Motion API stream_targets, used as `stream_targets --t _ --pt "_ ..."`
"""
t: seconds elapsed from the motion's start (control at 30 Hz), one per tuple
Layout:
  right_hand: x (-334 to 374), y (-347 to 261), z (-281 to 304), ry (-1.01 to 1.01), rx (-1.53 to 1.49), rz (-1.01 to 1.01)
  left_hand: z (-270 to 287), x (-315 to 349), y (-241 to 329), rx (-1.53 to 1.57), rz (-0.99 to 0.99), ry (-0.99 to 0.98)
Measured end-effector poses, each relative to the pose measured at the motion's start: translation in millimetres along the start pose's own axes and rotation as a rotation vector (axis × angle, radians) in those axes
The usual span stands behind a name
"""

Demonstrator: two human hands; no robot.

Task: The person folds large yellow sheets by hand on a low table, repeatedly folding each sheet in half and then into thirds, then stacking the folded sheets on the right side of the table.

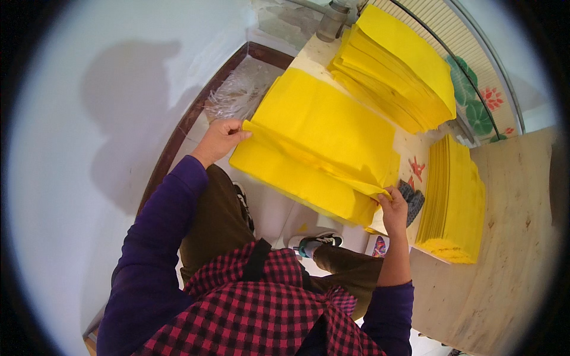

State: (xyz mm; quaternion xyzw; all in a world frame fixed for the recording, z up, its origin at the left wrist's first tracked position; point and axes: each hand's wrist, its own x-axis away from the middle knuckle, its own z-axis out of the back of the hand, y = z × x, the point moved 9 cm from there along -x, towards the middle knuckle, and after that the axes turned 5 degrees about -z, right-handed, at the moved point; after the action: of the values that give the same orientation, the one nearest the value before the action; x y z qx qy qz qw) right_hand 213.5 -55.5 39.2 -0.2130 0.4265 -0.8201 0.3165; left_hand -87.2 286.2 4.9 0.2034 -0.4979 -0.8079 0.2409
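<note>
A wide yellow fabric-like sheet (323,115) lies over a stack of similar yellow sheets (297,183) in front of me. Its near edge is lifted in a fold that runs from hand to hand. My left hand (228,137) pinches the fold's left corner between thumb and fingers. At the right end, my right hand (393,207) is closed on the other corner. Under the fold, the lower sheets hang past the near side of the table. Just beyond my right hand lies a dark grey crumpled item (411,202), partly hidden.
Another yellow stack (398,65) stands at the back, and a third (448,202) at the right by a wooden board (510,237). A grey jar (333,21) is at the far corner. Clear plastic wrap (238,89) lies left of the table, beside the wall (136,89).
</note>
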Motion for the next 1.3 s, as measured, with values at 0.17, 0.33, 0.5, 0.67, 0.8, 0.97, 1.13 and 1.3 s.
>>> stream_targets --t 0.17,0.33,0.5,0.67,0.8,0.97,1.13,1.3 --pt "-5 8 7 0.087 -0.275 -0.084 -2 -11 8 0.185 -0.135 0.078" --pt "-9 1 7 0.179 -0.434 0.046 2 -17 6 0.160 -0.097 0.152" --pt "-13 -2 7 0.271 -0.350 0.103 10 -24 31 -0.056 -0.362 0.362" --pt "-20 -1 3 0.355 -0.317 0.075 8 -28 26 -0.079 -0.287 0.371" --pt "-25 0 -2 0.412 -0.273 0.028 4 -29 18 0.056 -0.214 0.407" --pt "-20 -7 -2 0.443 -0.152 0.027 5 -29 19 0.169 -0.228 0.461" --pt "-19 -17 -1 0.472 -0.181 0.160 8 -24 27 0.151 -0.227 0.506" --pt "-12 -14 -2 0.494 -0.167 0.174 11 -18 32 0.137 -0.227 0.549"
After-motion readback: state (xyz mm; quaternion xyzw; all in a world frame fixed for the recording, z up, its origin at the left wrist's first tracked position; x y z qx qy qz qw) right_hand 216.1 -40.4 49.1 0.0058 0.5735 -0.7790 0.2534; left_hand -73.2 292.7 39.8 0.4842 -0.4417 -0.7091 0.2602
